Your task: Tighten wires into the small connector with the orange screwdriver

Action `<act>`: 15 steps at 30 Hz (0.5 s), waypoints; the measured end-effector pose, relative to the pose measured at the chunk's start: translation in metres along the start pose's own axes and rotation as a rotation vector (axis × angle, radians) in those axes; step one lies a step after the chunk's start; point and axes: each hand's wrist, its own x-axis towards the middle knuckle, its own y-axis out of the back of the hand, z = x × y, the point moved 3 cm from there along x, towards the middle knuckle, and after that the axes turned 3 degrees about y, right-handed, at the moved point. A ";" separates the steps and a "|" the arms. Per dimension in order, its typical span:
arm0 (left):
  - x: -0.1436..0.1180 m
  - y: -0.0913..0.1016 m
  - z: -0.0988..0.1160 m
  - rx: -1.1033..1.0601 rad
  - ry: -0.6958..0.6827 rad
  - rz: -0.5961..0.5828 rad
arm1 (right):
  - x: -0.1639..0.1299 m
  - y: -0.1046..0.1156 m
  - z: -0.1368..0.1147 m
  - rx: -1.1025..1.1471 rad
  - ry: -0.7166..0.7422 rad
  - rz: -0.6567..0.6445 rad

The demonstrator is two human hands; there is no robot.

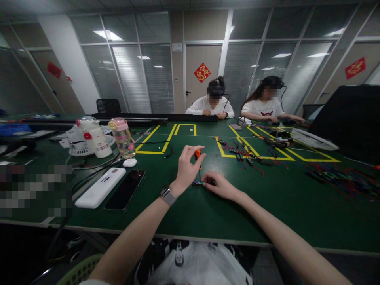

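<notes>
Left hand point(187, 168) pinches a small orange-handled screwdriver point(197, 155) upright over a tiny connector point(198, 183) that the right hand point(221, 185) pins to the counter point(267, 206); looks mid-screwing, needs steady downward pressure next.

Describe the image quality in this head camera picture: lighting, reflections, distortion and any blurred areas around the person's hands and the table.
Head view: even ceiling light, its panels mirrored in the glass wall; wide-angle bending curves the green table edge and wall frames; pixelated blocks hide a patch at left and two faces; the left hand on an orange-handled tool and the right hand on a small part look reasonably sharp.
</notes>
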 end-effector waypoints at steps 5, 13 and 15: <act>-0.001 -0.003 -0.003 -0.063 0.031 -0.074 | 0.000 -0.001 0.002 0.007 0.009 0.009; 0.001 0.000 -0.008 -0.021 0.068 0.036 | -0.001 -0.002 0.003 0.019 -0.011 0.026; 0.001 0.001 -0.006 -0.012 0.062 0.029 | -0.002 -0.002 0.003 0.023 -0.014 0.032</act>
